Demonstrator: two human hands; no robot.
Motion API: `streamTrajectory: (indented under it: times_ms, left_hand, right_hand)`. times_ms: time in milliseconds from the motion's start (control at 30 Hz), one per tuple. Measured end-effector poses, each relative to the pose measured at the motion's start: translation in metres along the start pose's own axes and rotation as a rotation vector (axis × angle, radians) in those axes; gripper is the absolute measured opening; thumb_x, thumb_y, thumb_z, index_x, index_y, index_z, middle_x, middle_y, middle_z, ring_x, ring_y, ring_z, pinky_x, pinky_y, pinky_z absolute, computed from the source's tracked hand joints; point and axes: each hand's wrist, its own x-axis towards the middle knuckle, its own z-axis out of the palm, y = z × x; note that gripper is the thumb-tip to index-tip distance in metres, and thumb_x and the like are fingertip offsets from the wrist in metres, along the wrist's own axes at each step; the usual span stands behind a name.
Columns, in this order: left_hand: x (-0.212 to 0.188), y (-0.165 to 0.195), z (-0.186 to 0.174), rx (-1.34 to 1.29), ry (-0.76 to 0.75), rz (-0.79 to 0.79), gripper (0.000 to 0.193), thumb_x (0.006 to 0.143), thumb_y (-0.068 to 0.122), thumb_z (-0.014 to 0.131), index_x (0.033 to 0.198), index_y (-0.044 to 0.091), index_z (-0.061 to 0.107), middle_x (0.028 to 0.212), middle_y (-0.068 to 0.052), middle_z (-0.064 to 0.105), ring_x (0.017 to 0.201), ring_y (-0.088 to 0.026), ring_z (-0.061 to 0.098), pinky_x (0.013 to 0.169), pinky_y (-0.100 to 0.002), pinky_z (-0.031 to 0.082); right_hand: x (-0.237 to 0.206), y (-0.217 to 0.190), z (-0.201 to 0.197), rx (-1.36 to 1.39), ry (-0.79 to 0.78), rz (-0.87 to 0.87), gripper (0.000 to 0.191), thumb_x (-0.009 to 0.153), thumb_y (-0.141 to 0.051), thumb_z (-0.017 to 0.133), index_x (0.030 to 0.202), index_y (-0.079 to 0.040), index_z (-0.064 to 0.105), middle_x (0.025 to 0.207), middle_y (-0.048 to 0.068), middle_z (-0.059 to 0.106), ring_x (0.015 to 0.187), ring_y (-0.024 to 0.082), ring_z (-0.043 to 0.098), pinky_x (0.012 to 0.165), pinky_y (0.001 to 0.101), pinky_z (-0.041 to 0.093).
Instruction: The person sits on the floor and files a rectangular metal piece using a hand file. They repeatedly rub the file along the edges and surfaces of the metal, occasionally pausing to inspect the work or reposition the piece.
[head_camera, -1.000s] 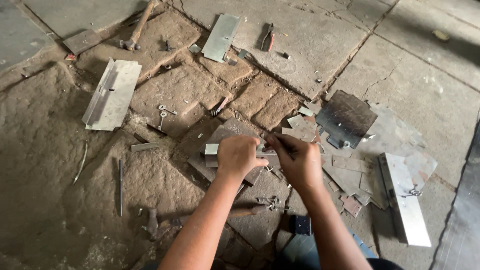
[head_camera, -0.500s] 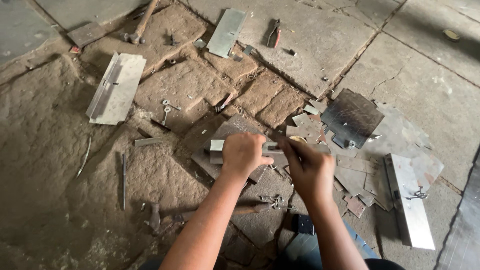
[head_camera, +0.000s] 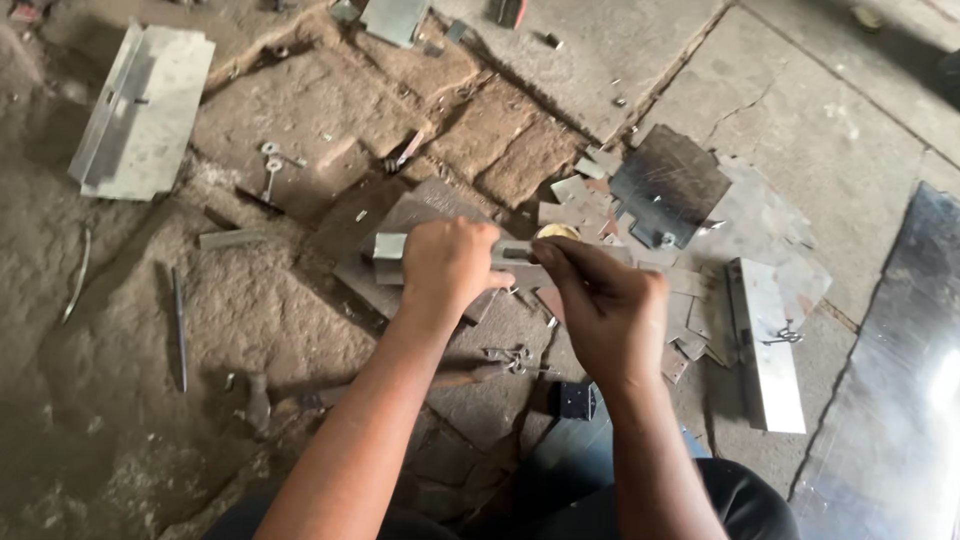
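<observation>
The left hand (head_camera: 450, 262) clamps a stiff, sharp-edged metal bracket (head_camera: 392, 246) mid-floor—best held by its flat faces—while right-hand fingers (head_camera: 560, 262) pinch something too small to identify.

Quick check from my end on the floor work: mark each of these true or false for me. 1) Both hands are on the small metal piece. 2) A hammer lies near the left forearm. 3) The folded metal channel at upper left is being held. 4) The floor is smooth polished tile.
1) True: the left hand grips the metal piece and the right hand meets it at its other end.
2) True: a hammer lies on the floor beside that forearm.
3) False: the folded channel lies untouched, far from both hands.
4) False: the floor is cracked, rough stone and concrete, strewn with metal offcuts.
</observation>
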Motion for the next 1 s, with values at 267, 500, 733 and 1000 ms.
streamTrajectory:
  times_ms: [267,500,733,1000]
  left_hand:
    - [-0.001,0.0,0.002,0.042,0.175,0.046,0.054,0.058,0.066,0.081,0.079,0.017,0.072,0.056,0.0,0.06,0.047,-0.018,0.054,0.038,-0.033,0.042]
    - [0.002,0.004,-0.009,0.161,-0.131,-0.037,0.063,0.077,0.072,0.074,0.088,0.01,0.071,0.071,-0.002,0.071,0.059,-0.016,0.067,0.048,-0.03,0.052]
    - [0.001,0.001,-0.01,0.009,-0.074,-0.03,0.051,0.072,0.063,0.083,0.086,0.014,0.073,0.074,-0.004,0.072,0.066,-0.022,0.07,0.058,-0.037,0.055]
    - [-0.003,0.0,-0.002,-0.036,-0.025,-0.019,0.049,0.069,0.058,0.085,0.09,0.015,0.074,0.071,-0.005,0.071,0.064,-0.02,0.069,0.058,-0.036,0.054]
  right_hand:
    - [0.001,-0.01,-0.004,0.109,0.036,-0.095,0.016,0.1,-0.019,0.071,0.11,-0.007,0.078,0.096,0.004,0.079,0.081,0.002,0.073,0.069,0.0202,0.06]
    - [0.009,-0.01,0.0,0.038,-0.068,-0.041,0.017,0.097,-0.015,0.076,0.109,-0.004,0.08,0.088,0.008,0.081,0.071,0.013,0.07,0.061,0.028,0.054]
    - [0.012,-0.017,0.001,0.089,-0.136,-0.018,0.018,0.096,-0.014,0.073,0.109,-0.003,0.079,0.096,0.008,0.081,0.078,0.012,0.077,0.064,0.025,0.06]
    - [0.017,-0.008,-0.002,0.223,-0.12,0.032,0.019,0.099,-0.02,0.074,0.11,-0.006,0.079,0.095,0.009,0.081,0.081,0.01,0.077,0.07,0.0254,0.062]
